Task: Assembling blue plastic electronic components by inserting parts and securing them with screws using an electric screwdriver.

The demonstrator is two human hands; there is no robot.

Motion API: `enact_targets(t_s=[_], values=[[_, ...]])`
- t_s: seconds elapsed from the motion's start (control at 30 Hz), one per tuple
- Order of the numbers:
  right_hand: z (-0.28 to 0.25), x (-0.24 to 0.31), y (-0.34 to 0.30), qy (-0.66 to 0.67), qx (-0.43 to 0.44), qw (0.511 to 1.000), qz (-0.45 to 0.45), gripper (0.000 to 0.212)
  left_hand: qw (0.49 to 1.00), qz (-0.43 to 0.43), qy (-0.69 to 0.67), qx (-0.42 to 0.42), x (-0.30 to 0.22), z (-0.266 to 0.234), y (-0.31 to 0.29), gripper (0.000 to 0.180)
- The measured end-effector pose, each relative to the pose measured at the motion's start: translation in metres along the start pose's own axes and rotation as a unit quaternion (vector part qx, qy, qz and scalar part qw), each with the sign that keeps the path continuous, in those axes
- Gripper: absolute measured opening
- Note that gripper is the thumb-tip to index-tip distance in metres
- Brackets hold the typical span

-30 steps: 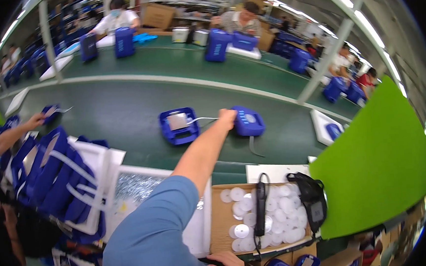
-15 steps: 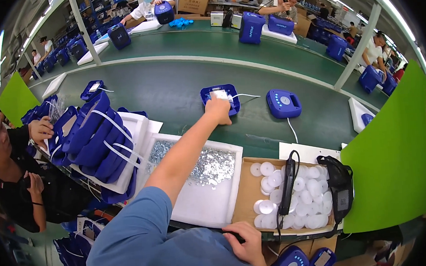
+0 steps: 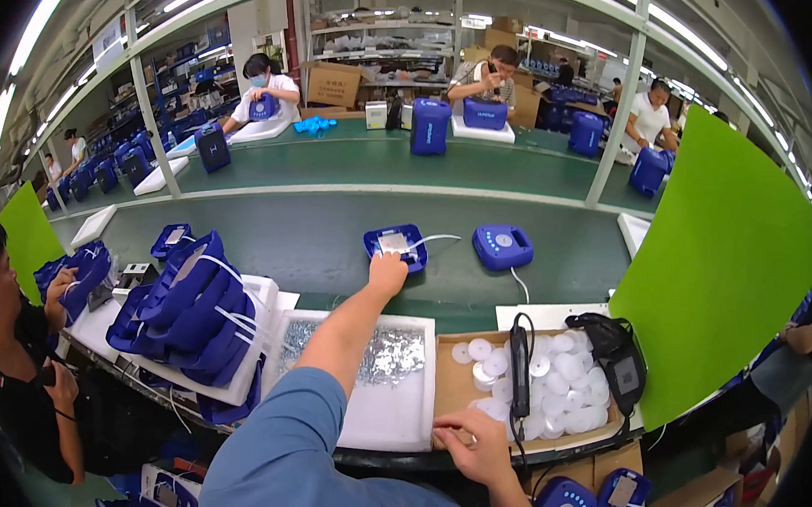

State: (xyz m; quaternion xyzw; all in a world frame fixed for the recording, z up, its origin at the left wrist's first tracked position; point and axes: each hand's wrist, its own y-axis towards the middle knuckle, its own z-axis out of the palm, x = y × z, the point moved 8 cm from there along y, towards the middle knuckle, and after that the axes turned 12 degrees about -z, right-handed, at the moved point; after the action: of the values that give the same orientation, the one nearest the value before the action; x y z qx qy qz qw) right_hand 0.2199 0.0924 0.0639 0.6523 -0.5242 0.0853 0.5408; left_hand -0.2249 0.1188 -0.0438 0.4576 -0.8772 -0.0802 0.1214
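Handling the blue shell (image 3: 412, 233) seems underway: left hand (image 3: 389, 273) at its rim, right hand (image 3: 479, 443) by the carton (image 3: 450, 384), both grips unclear; shifting it calls for minding the cable (image 3: 442, 238).

Camera sits on your head, left of a fisheye pair, facing forward and down. Your blue sleeve (image 3: 269, 451) looms nearest at the lower edge, white foam tray (image 3: 380, 427) close, left hand (image 3: 388, 272) mid-frame over the green workbench (image 3: 306, 232), metal shelving (image 3: 383, 55) far back; straight edges bow toward the rim.
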Motion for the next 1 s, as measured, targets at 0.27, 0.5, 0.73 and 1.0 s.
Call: enact_targets(t_s=[0.27,0.5,0.73,1.0], values=[[-0.033,-0.066,0.010,-0.026,-0.029,0.992,0.122,0.023,0.876,-0.075,-0.477,0.004,0.046,-0.150,0.019,0.033],[-0.114,-0.060,0.112,-0.023,-0.206,0.978,-0.029,0.082,0.595,0.038,-0.759,0.262,0.057,-0.304,-0.114,0.026],[-0.019,-0.072,0.080,0.325,0.123,0.923,0.167,0.082,0.470,-0.012,-0.744,0.475,0.016,-0.216,-0.209,0.036],[0.024,-0.101,-0.019,0.274,0.212,0.833,0.432,0.045,0.523,-0.074,-0.685,0.502,-0.004,-0.094,-0.230,0.044]])
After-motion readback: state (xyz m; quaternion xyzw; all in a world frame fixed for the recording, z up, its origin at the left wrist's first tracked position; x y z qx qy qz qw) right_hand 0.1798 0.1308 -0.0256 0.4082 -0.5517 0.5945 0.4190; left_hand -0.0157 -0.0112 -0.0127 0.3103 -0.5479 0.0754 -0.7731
